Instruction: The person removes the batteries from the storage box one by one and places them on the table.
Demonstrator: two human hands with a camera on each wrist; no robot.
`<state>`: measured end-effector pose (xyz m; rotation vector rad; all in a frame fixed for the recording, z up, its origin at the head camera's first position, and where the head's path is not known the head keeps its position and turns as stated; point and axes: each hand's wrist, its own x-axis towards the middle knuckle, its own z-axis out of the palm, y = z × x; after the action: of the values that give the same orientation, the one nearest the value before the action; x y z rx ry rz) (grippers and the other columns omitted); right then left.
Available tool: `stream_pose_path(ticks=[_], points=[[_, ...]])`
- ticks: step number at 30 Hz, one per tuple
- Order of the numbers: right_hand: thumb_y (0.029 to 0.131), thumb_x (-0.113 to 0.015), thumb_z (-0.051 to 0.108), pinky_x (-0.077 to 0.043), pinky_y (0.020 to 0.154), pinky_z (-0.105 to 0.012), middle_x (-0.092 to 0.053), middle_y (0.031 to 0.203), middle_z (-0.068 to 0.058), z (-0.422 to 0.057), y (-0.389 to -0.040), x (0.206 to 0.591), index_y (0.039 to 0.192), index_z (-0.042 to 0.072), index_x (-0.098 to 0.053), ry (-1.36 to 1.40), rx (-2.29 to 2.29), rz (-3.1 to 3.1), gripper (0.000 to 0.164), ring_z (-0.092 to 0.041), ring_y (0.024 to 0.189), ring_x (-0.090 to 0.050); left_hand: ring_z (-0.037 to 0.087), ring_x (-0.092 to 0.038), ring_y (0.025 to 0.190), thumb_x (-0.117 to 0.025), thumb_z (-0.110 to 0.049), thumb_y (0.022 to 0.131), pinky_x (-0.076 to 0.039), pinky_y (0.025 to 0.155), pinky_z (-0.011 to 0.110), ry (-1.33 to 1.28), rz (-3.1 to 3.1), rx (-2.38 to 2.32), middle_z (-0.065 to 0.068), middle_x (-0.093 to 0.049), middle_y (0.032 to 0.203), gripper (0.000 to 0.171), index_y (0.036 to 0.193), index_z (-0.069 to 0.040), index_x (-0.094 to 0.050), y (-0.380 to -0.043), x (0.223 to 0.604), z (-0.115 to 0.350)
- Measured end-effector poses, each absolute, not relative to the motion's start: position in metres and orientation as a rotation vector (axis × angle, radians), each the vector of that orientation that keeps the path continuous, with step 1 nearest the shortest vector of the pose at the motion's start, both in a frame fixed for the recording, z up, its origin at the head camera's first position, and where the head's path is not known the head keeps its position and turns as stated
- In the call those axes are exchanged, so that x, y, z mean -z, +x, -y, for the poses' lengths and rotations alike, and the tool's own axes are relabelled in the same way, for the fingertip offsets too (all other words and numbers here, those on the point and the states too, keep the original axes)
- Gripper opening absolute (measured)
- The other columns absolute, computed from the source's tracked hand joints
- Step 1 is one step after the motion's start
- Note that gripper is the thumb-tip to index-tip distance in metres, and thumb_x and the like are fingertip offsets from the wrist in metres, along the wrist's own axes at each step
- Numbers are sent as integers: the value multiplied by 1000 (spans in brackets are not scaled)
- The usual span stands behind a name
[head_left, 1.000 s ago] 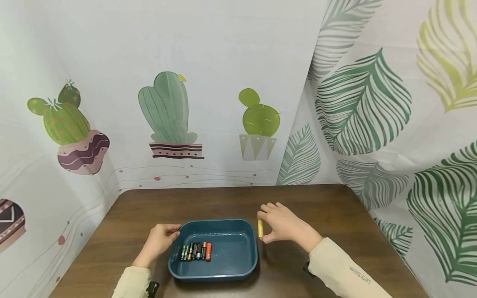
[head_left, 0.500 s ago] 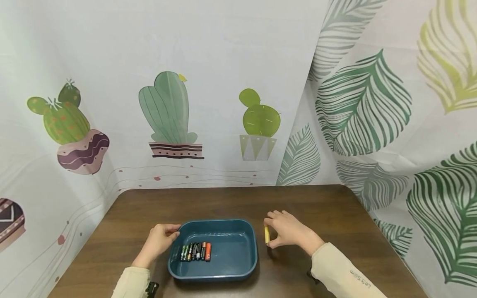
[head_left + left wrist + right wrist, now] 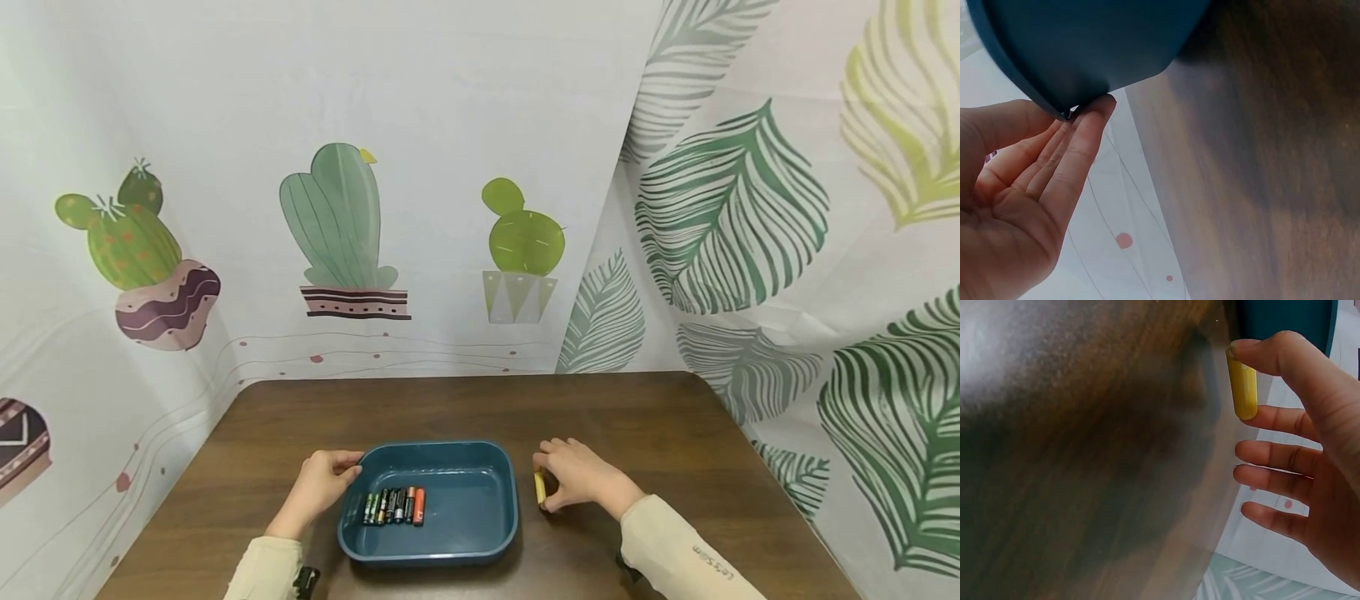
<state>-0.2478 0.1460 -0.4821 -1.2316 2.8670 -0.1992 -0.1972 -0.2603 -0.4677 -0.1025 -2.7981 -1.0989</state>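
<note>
A dark blue tray stands on the table, its upper left rim pinched between the thumb and fingers of my left hand. In the left wrist view that hand grips the tray's corner. To the right of the tray, my right hand pinches a yellow battery by its two ends. The right wrist view shows the yellow battery between thumb and index finger, with the other fingers spread apart. Several batteries lie side by side in the tray's left half, the rightmost one orange.
The brown wooden table reaches back to a white cloth printed with cacti. A second cloth with leaf prints hangs on the right.
My right hand has moved right, away from the tray, and then lower toward the table with the yellow battery. The left hand and the tray have stayed in place.
</note>
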Motion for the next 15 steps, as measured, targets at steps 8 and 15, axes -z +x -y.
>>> stream_pose_path(ticks=[8,15], points=[[65,-83,41,-48,88,-55,-53,87,6,-141,-247,488,94,16,-64,-1245,174,-2849,42,-16,85,-52,26,-70,82,-69,2,84,-57,66,35,-86,2790,1100,15,-72,92,20,104,5,-72,-197,469,261],[65,-83,41,-49,84,-49,-54,88,5,-140,-245,490,95,16,-65,-1245,158,-2843,43,-15,84,-51,27,-70,83,-68,2,85,-57,67,37,-74,2803,1119,15,-72,92,21,105,5,-71,-197,469,261]])
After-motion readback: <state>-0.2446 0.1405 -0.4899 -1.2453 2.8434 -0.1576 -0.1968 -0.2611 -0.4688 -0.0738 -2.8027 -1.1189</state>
